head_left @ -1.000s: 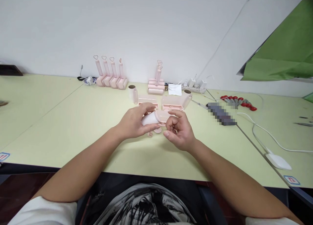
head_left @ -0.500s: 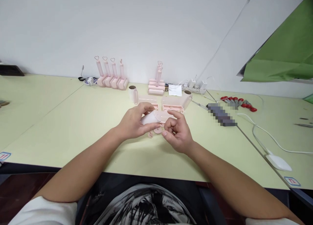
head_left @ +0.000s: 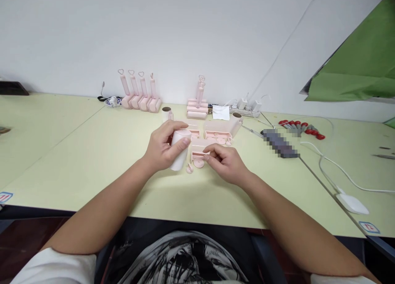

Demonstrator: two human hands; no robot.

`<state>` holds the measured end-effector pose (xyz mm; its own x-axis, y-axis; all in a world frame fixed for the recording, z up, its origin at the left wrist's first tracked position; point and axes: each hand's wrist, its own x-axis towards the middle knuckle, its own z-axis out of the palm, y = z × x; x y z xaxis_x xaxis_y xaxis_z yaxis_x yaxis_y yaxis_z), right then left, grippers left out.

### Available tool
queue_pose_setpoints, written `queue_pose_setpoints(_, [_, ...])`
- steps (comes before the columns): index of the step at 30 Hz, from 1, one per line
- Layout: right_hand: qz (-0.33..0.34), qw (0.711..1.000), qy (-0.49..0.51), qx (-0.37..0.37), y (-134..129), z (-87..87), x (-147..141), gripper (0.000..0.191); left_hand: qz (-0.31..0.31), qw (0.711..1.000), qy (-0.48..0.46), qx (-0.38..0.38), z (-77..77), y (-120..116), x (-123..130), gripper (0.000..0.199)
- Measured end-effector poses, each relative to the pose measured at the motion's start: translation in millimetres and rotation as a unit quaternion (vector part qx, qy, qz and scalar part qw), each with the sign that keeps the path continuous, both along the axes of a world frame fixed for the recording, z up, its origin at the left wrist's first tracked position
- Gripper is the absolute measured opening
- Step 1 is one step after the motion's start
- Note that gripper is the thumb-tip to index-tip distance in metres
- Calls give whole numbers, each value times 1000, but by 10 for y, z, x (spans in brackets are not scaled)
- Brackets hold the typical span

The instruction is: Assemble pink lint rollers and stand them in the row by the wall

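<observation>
My left hand (head_left: 162, 146) is wrapped round a white roll (head_left: 179, 154) with a pale pink end, held nearly upright above the table. To its right, my right hand (head_left: 224, 160) has thumb and fingertips drawn together at the edge of a pink open housing (head_left: 200, 154). Whether it grips that part is hard to tell. Below the housing lie a round pink disc (head_left: 199, 163) and a small pink piece (head_left: 189, 168). Another pink housing (head_left: 217, 135) lies farther back, beside a standing roll (head_left: 236, 121).
Finished-looking pink rollers (head_left: 143, 97) stand at the back left, others (head_left: 198, 107) at the back middle. A blurred dark object (head_left: 280, 144), red-capped items (head_left: 298, 125), a white charger (head_left: 352, 203) and cables lie on the right. A white paper (head_left: 221, 112) is near the wall.
My left hand has tilted the roll from lying sideways to nearly upright, moving it slightly left. My right hand's fingers have drawn together near the front housing, which now shows more.
</observation>
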<state>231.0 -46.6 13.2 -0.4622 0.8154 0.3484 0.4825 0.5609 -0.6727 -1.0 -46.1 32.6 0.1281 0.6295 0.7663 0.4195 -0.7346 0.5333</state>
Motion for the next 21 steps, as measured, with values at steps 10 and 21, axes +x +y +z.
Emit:
queue_pose_setpoints(10, [33,959,-268,-86,21,-28,-45,29,-47,962,-228,-142,33,69,5,35])
queue_pose_setpoints(21, [-16,938,-340,-67,-22,-26,-104,24,-192,801,-488,-288,259,107,-118,40])
